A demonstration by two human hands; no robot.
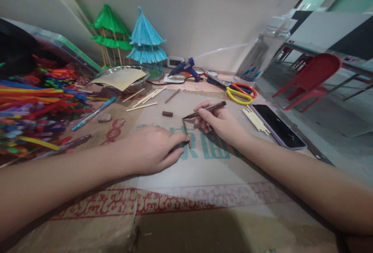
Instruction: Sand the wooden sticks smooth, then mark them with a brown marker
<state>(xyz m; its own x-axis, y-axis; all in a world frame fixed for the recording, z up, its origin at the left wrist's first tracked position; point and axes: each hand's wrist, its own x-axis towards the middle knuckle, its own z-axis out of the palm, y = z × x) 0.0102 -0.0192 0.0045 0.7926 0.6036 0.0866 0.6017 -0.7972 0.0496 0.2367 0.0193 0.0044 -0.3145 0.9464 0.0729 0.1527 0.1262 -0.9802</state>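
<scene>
A brown marker (208,109) is gripped between the thumb and fingers of my right hand (218,123). Its tip touches the far end of a thin brown-coloured stick (185,128) lying on a translucent sheet (163,171). My left hand (157,148) rests on the sheet, its index fingertip pinning the stick's near end with the thumb close by. Beyond the stick lies the brown marker cap (167,114). Farther back is another brown stick (172,96), beside several plain pale sticks (148,96).
Colourful pipe cleaners (37,109) crowd the left. At the back stand green (109,31) and blue (147,43) pavilion models, a metal bowl (140,84) and a blue glue gun (186,68). Scissors (241,91), a plastic bottle (253,58), pale sticks (256,120) and a phone (278,124) lie rightward.
</scene>
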